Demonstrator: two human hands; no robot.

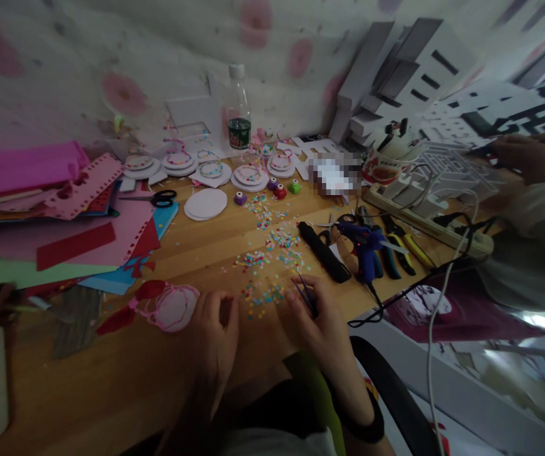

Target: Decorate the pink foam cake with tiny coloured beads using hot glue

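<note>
My right hand [320, 320] is closed round a pair of dark tweezers [305, 294], whose tips point up and left over the scattered confetti. Small multicoloured paper confetti [267, 292] lies in loose patches between and beyond my hands. My left hand [215, 326] rests on the table with its fingers curled and thumb close to the index finger; whatever may be in the pinch is hidden. Right beside its knuckles lies a round paper piece [176, 308] with a pink looped rim and a red ribbon-like part at its left.
Decorated paper discs [250, 177], a bottle [239, 120] and small craft punches [279, 191] stand at the back. Coloured paper [11, 240] and scissors [162, 199] lie left. A blue glue gun [365, 247], pliers [398, 244] and a power strip [429, 218] are right, near another person's hand [522, 158].
</note>
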